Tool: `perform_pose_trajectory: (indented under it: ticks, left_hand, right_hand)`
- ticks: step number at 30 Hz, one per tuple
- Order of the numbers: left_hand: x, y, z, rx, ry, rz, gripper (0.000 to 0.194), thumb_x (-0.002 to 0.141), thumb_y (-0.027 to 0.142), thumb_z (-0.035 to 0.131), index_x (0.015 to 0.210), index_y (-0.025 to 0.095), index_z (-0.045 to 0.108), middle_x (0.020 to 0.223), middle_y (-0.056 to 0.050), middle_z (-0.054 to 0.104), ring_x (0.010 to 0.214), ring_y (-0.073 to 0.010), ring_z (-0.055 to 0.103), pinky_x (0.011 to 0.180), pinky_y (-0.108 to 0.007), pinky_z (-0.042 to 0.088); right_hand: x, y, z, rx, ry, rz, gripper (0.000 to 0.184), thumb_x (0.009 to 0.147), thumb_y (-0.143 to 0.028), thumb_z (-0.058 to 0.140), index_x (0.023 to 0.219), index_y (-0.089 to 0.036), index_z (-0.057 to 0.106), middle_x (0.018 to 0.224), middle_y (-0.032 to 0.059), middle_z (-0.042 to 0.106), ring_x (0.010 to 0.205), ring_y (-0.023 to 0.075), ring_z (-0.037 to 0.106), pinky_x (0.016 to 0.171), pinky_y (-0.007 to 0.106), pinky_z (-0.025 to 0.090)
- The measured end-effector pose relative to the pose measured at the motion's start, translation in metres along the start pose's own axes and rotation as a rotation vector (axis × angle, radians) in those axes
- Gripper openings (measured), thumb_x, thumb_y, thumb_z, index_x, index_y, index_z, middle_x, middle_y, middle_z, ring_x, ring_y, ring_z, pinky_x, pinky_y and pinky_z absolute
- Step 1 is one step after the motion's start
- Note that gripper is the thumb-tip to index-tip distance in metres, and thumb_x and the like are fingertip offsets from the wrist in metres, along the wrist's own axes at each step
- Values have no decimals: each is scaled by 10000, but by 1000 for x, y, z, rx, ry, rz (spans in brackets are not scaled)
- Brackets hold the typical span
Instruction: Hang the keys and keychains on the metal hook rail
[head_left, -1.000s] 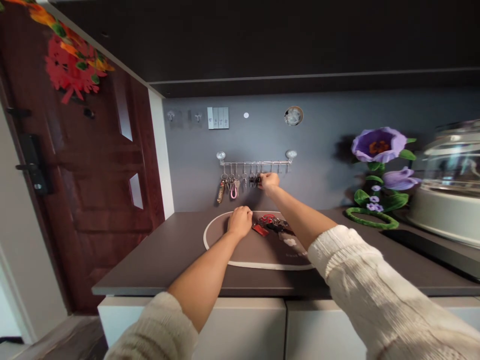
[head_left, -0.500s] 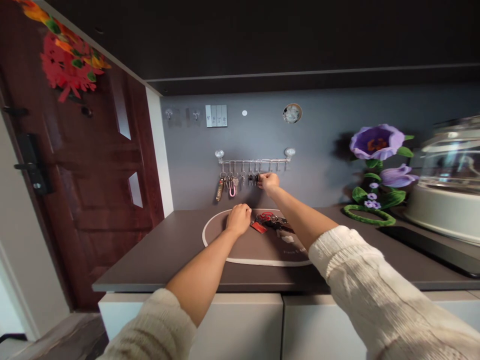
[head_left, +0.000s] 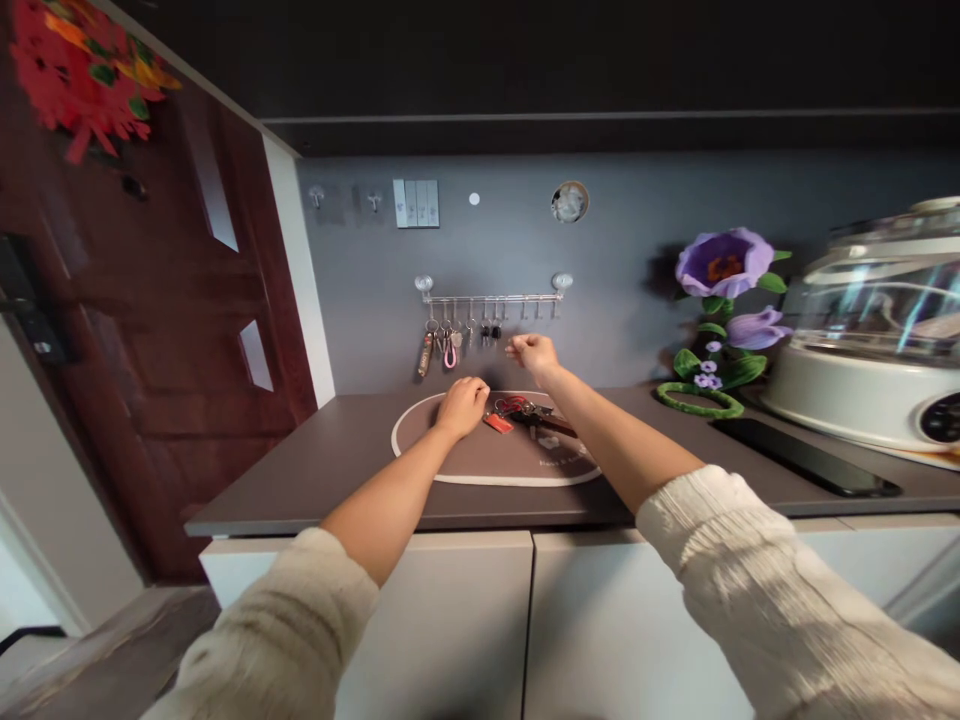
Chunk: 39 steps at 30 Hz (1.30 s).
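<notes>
My right hand hovers in front of the wall, just below and apart from the clear hook rail. Its fingers are loosely curled, and nothing shows in them. Several keys hang on the left part of the rail: a brown tag, a pink loop fob, a plain key and black-headed keys. On the brown mat rests my left hand, knuckles up and fingers loosely bent, with nothing visible under it. Beside it lies a bunch of keys with a red tag.
A purple flower ornament with a green ring base stands on the counter at right. A black phone lies before a white appliance with a clear lid. Above hangs a dark cabinet; a dark red door is at left.
My right hand has drawn back from the black-headed keys, which now hang freely on the rail. My left hand stays on the mat. The camera view has shifted slightly.
</notes>
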<state>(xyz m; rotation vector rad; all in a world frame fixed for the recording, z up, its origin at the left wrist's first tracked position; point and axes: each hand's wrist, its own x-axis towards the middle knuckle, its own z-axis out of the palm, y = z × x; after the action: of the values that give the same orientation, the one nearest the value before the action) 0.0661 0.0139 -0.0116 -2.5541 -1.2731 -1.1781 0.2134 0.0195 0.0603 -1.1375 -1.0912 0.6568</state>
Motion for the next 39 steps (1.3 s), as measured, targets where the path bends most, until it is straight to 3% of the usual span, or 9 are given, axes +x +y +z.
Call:
perform_pose_trajectory:
  ticks: [8,19,30,39]
  left_hand:
    - [-2,4,-3,-6,-22,46,217,860,227,377,847,183,589,864,-49,607,862,-166,519,794,-279,382]
    - [-4,5,-2,3,-51,98,209,854,242,394,851,177,593,852,-48,598,857,-166,508,784,-279,381]
    - [-4,3,-1,-25,-116,131,230,826,248,443,849,176,660,847,-56,606,846,-169,517,814,-296,389]
    - [-9,13,-9,66,-251,167,314,783,440,492,804,219,713,811,-70,589,840,-203,509,745,-300,393]
  right_hand:
    - [-30,20,-23,-49,-93,-17,84,789,-165,525,723,-133,565,666,28,634,586,67,552,651,212,439]
    - [-44,45,-44,-292,-221,-141,21,704,-132,593,701,-142,611,614,-19,592,550,69,488,602,198,395]
    - [-53,40,-43,-713,-276,-273,68,700,-134,614,757,-163,639,690,-4,651,626,94,561,645,208,420]
    - [-47,48,-43,-854,-278,-341,91,725,-153,601,792,-178,657,789,15,684,714,116,609,670,206,438]
